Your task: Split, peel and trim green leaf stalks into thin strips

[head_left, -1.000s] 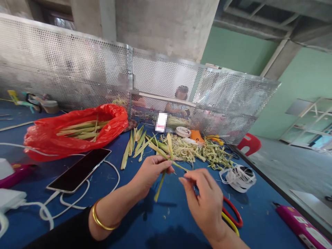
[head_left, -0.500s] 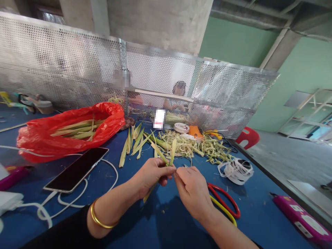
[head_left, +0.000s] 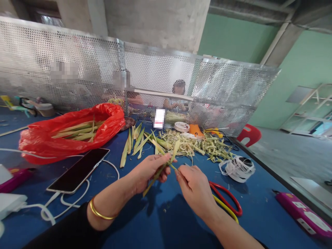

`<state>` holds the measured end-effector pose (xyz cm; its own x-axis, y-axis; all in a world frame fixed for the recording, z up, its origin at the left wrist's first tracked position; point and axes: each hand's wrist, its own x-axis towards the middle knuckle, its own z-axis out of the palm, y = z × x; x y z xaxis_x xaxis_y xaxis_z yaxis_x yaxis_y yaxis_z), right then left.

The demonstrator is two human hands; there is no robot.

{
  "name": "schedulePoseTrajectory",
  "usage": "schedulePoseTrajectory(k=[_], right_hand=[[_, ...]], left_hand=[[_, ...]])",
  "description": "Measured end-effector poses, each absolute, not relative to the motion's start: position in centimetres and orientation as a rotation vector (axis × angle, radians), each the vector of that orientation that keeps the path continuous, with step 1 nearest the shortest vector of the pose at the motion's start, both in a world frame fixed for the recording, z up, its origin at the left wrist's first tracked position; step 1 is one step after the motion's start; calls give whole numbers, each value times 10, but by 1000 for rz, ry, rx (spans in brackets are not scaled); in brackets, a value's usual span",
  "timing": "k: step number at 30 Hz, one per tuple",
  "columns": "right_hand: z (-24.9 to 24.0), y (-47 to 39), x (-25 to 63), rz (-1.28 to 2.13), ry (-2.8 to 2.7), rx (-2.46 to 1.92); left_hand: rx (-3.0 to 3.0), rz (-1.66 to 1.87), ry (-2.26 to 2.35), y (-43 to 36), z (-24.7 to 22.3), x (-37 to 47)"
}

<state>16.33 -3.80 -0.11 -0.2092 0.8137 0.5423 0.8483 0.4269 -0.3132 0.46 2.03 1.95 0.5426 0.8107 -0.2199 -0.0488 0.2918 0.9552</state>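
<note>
Between my hands are narrow green-yellow strips of corn husk (head_left: 175, 149), crossing one another where my left hand (head_left: 153, 169) pinches them. One strip points up past the thumb and another hangs down below the fingers. My right hand (head_left: 194, 186) is closed on the end of a strip, a short way to the right of the left fingertips. Scissors (head_left: 227, 197) with red and yellow handles lie beside the right hand, their blades hidden behind it. Beyond the hands lie loose husk pieces (head_left: 126, 152) and a heap of shredded husk (head_left: 178, 141).
A red plastic bag (head_left: 33, 145) of husks stands at left, by a phone (head_left: 79, 171) on a white cable. White ribbon (head_left: 240, 169) and a purple device (head_left: 302, 211) lie at right. A perforated metal screen (head_left: 155, 65) closes the back; people sit behind it.
My hands have moved slightly apart, and a short length of husk strip now shows between them. The left thumb has shifted up along the crossing strips.
</note>
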Motion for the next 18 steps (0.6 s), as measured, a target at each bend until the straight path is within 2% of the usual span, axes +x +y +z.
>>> schedulePoseTrajectory(k=[10, 18], right_hand=[[-3, -37, 164, -50, -2078, -1381], [-6, -39, 159, -123, -2089, -1327]], left_hand=[[1281, 627, 907, 20, 22, 1], [1344, 809, 1057, 21, 1, 19]])
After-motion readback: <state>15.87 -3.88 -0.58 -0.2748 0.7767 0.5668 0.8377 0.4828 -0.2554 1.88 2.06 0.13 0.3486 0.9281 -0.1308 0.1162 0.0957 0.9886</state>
